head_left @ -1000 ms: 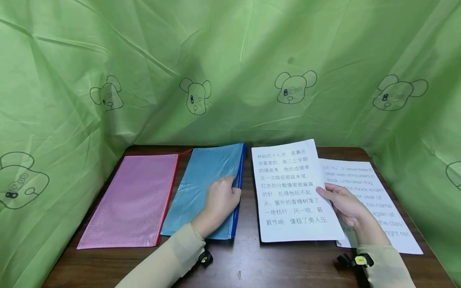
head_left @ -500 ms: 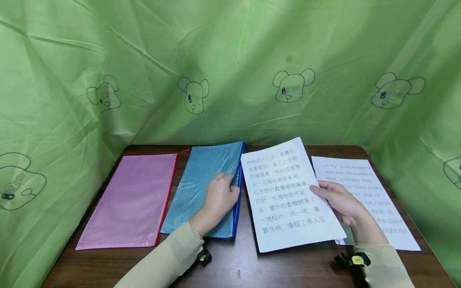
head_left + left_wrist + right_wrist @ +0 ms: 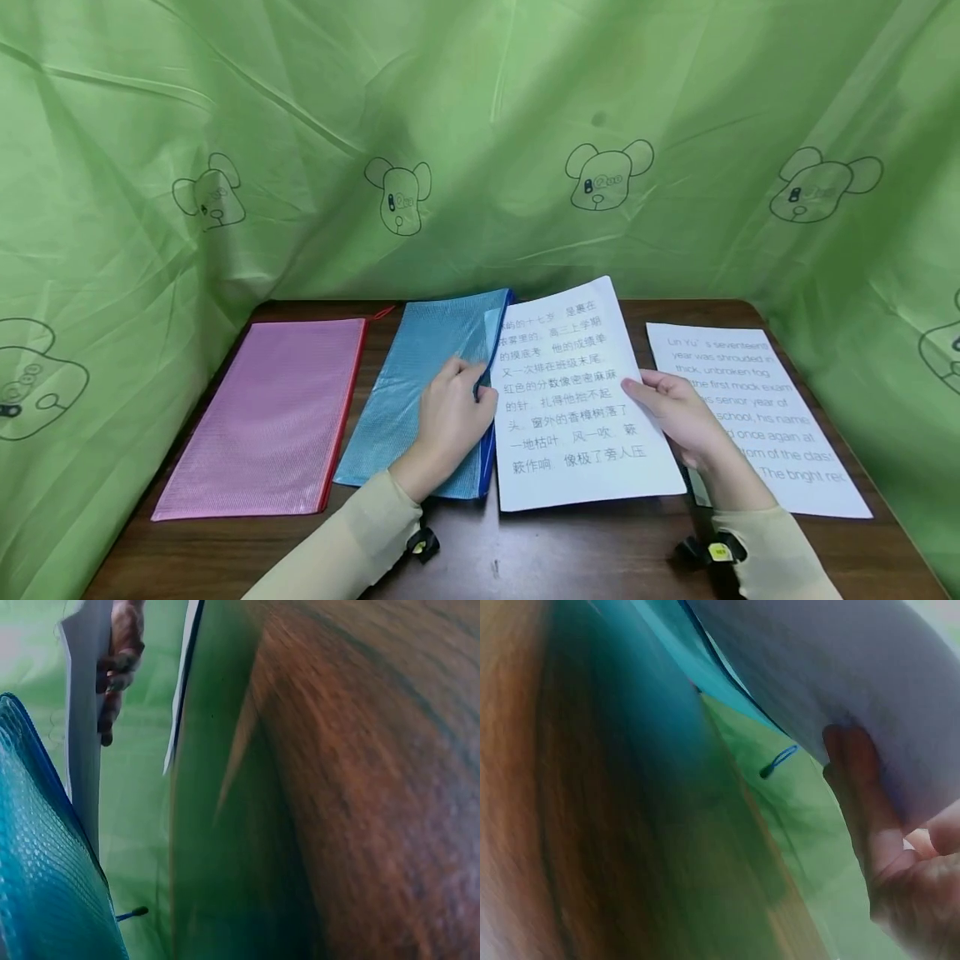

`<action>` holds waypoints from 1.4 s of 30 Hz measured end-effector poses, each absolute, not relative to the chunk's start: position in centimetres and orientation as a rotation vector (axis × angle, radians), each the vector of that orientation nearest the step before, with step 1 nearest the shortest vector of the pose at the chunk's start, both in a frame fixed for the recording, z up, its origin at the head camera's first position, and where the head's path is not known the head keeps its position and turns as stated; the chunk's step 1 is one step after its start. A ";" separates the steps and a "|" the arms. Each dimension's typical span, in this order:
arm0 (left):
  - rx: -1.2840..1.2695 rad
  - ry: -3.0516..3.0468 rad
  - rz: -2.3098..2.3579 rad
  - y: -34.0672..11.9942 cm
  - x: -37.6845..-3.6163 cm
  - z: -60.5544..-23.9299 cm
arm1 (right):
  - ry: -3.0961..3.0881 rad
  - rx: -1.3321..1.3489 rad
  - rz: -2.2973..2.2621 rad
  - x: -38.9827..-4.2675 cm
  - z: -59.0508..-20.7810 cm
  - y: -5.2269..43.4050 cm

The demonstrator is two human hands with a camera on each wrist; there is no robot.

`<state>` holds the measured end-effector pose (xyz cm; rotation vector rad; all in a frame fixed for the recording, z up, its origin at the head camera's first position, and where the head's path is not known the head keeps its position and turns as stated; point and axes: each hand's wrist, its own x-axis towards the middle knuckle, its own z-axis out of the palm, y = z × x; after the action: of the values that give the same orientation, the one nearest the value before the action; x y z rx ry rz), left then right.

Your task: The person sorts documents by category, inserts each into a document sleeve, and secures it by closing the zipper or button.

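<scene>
My left hand (image 3: pixel 453 417) pinches the upper layer of a blue zip document pouch (image 3: pixel 390 392) at its right edge and holds the mouth raised. In my right hand (image 3: pixel 678 417) is a white sheet (image 3: pixel 562 417) printed with Chinese characters, gripped at its right edge with the thumb on top. That sheet slants above the table, and its upper left corner is inside the pouch mouth, showing faintly through the blue plastic. The right wrist view shows the fingers (image 3: pixel 855 780) spread under the sheet and a blue zip pull (image 3: pixel 782 759) hanging from the pouch.
A pink zip pouch (image 3: pixel 262 417) with a red zip lies flat at the left of the brown table (image 3: pixel 585 550). At the right lies a second sheet (image 3: pixel 787 450) with English text, partly behind my right hand. Green cloth (image 3: pixel 480 100) hangs around the back and sides.
The right hand has carried the Chinese sheet leftward, from beside the blue pouch into its mouth. The left hand has lifted the pouch edge wider. More of the English sheet shows.
</scene>
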<state>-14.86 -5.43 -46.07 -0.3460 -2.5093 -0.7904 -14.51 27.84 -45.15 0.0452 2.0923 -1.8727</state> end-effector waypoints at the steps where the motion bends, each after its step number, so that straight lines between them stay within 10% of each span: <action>1: -0.349 -2.507 -0.793 -5.4 -14.9 -46.1 | 2.106 0.047 -1.870 -14.5 -45.2 27.6; 42: -0.300 -2.495 -1.066 -5.4 -14.2 -47.5 | 2.425 0.131 -1.862 -15.1 -44.5 23.7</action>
<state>-14.21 -5.39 -47.53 -0.3005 -2.4953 -1.0660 -15.06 23.67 -44.46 0.1310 2.4247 -1.8624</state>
